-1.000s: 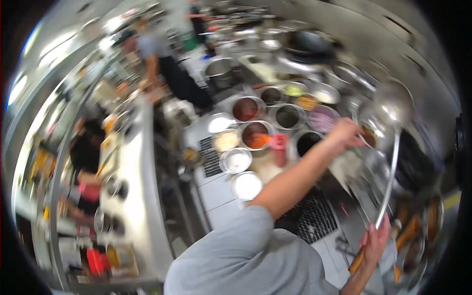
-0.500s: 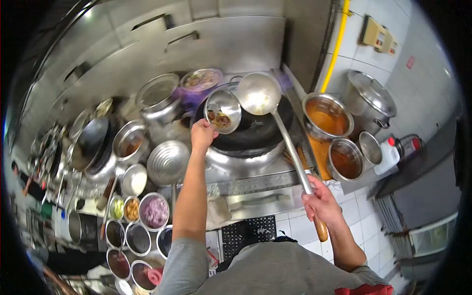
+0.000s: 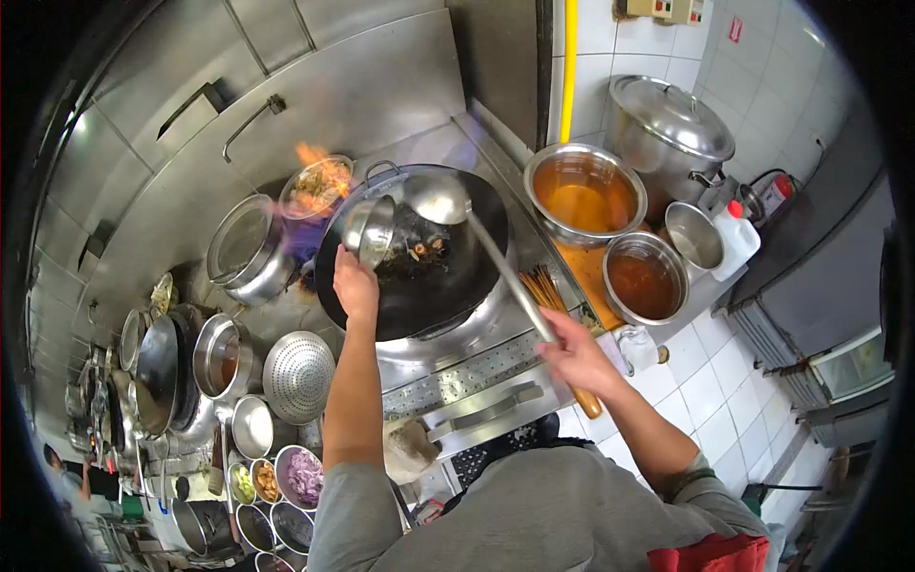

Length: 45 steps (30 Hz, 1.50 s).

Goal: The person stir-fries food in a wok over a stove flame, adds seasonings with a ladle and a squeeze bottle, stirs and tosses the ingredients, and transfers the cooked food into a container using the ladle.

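Two closed grips, left hand (image 3: pixel 355 286) on bowl (image 3: pixel 379 234), right hand (image 3: pixel 578 355) on ladle (image 3: pixel 438 198), one wok (image 3: pixel 410 305) (mushrooms (image 3: pixel 426 251), perhaps)

From where I stand, this is a commercial kitchen: a big black wok (image 3: pixel 419 286) on a steel range, flames by a bowl (image 3: pixel 317 188), a lidded stockpot (image 3: pixel 673 119) and white-tiled walls (image 3: pixel 586 91).

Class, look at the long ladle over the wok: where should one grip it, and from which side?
Probably best just above the wooden end of the ladle, coming from the near side. Its long, straight handle slants toward the person's body, so that end lies clear of the wok; the right hand grips near there.
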Tool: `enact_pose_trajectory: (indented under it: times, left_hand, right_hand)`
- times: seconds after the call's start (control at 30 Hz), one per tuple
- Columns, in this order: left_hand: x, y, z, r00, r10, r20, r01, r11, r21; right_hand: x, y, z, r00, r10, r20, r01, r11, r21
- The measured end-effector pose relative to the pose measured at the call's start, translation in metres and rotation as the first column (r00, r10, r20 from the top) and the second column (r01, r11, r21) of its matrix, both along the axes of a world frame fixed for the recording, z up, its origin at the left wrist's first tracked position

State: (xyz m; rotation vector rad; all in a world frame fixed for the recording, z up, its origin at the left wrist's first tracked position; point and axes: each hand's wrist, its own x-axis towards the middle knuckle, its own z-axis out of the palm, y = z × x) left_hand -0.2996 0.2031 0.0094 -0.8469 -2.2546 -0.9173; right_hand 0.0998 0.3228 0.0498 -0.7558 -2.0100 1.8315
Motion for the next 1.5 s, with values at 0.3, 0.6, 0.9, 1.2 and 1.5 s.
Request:
enact_pose_trajectory:
  times: [0.3,0.6,0.9,1.2,1.5]
  left_hand:
    - [-0.052,-0.040,-0.053,0.761,-0.113,0.639,-0.073,0.963,0.258]
    - [0.014,-0.023,-0.001,0.460,-0.506,0.730,-0.140,0.770,0.623]
    - [0.035,-0.033,0.013,0.502,-0.532,0.682,-0.145,0.725,0.673]
    - [0.056,-0.048,0.030,0.438,-0.506,0.743,-0.196,0.753,0.628]
    - [0.045,-0.054,0.027,0.387,-0.544,0.744,-0.205,0.736,0.645]
  right_hand:
    - [0.195,0.022,0.108,0.845,-0.534,-0.039,0.512,0.827,-0.234]
    - [0.262,0.095,0.082,0.643,-0.684,0.345,0.636,0.728,0.257]
    - [0.259,0.147,0.100,0.708,-0.538,0.458,0.573,0.816,0.074]
    - [0.266,0.158,0.107,0.793,-0.565,0.230,0.607,0.763,-0.221]
    - [0.262,0.090,0.184,0.813,-0.570,0.124,0.532,0.638,-0.557]
